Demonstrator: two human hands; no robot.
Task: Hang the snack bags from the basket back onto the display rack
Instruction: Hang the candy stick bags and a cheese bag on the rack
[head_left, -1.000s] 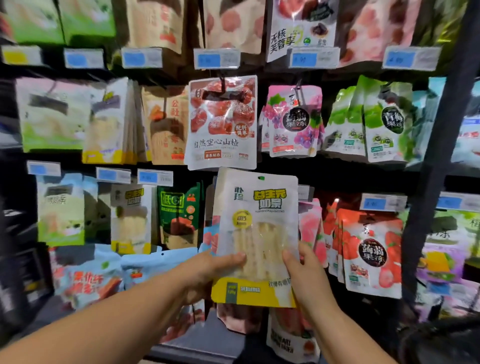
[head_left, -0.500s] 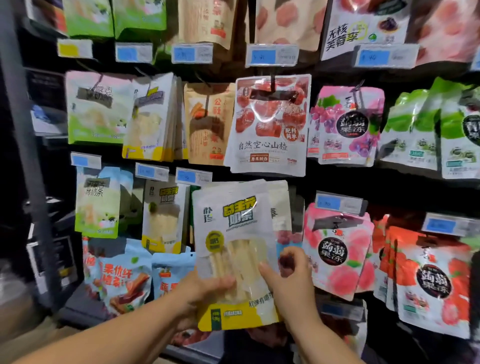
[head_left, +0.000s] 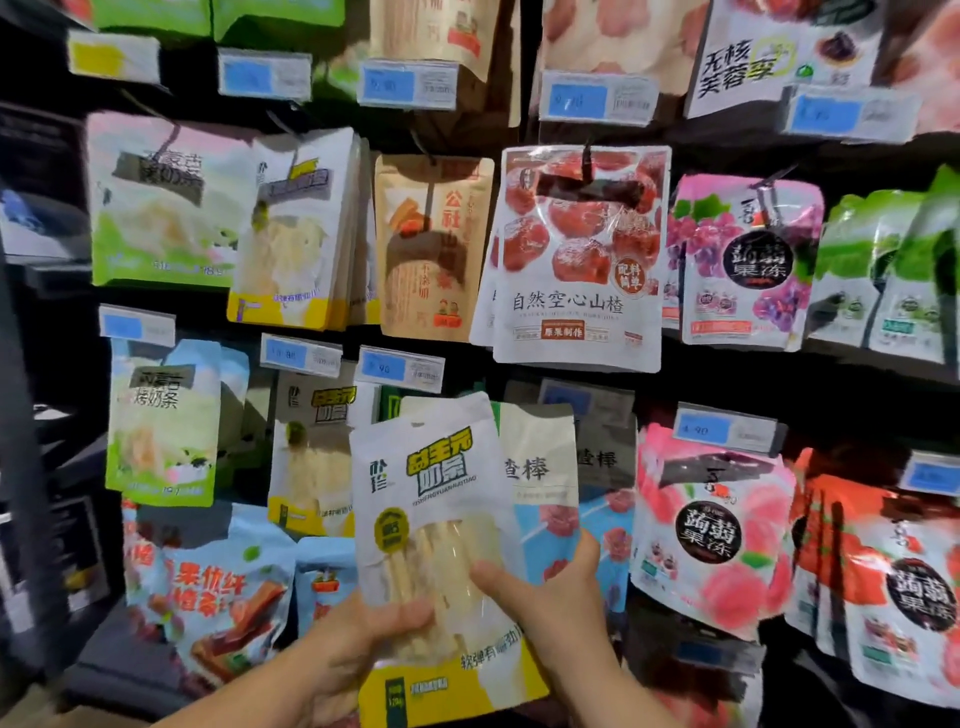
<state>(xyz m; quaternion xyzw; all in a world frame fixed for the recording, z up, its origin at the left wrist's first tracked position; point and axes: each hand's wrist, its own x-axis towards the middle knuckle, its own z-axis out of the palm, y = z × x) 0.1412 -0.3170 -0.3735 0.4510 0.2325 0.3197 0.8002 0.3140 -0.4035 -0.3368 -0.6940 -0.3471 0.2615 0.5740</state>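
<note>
Rack (head_left: 727, 376) fills the view, with rows of hung pouches (head_left: 576, 260) packed edge to edge. Bag (head_left: 441, 535) sits in front of the lower row, centre-low, upright with a slight tilt, not on a hook yet. Basket not in view. Matching stack (head_left: 311, 467) hangs just left of the bag, and a second stack (head_left: 296, 234) is in the row above. Target is likely one of those, can't tell which. White-and-blue pouches (head_left: 540, 467) are behind the bag, partly covered by it. Left hand (head_left: 337, 649) and right hand (head_left: 561, 597) both grip the bag's lower half, thumbs (head_left: 493, 577) across the clear window, fingers curled behind. Handling, my read: light, thin slick film. The sticks inside stiffen the middle, but the top is floppy and will probably fold if driven from below. Better to move one hand up and pinch beside the hang hole while the other steadies the bottom. The hole itself is too small to make out. Edges: price tags (head_left: 300, 355) stick out above this row, so the bag's top likely has to come in under a tag and over the hook tip. Hooks on this row are hidden. Room: open toward the camera, tight sideways. Risk: snagging or knocking adjacent pouches.
</note>
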